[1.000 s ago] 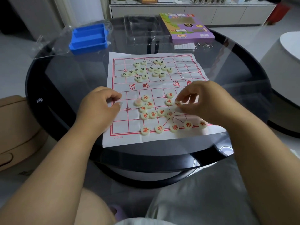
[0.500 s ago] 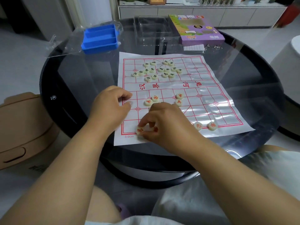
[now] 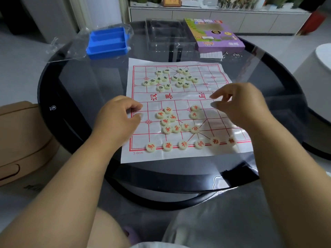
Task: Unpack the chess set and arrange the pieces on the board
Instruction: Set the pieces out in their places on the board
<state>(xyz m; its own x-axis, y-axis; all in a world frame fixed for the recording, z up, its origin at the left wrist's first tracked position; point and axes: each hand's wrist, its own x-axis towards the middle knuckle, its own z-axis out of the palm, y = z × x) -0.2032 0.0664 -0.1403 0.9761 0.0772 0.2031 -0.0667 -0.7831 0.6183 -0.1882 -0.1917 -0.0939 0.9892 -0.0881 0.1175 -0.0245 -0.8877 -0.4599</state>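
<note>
Six red pieces (image 3: 190,144) sat in the near row of the paper board (image 3: 180,97), the others lay in heaps, and the right hand (image 3: 238,102) hovered empty while the left hand (image 3: 118,117) pressed the paper's edge.

- my left hand (image 3: 116,119) is bare: no glove, no ring that i can see, no watch or band at the wrist.
- my right hand (image 3: 240,104) is bare too, with nothing on the fingers (image 3: 217,95) or wrist.
- the nails i can see are short and plain, pale at the tips.
- both my forearms are uncovered right down to the bottom edge of the view, with no sleeve showing.
- light grey cloth (image 3: 215,221) covers my lap on the right side.
- my left knee (image 3: 107,228) shows bare beside that cloth.
</note>
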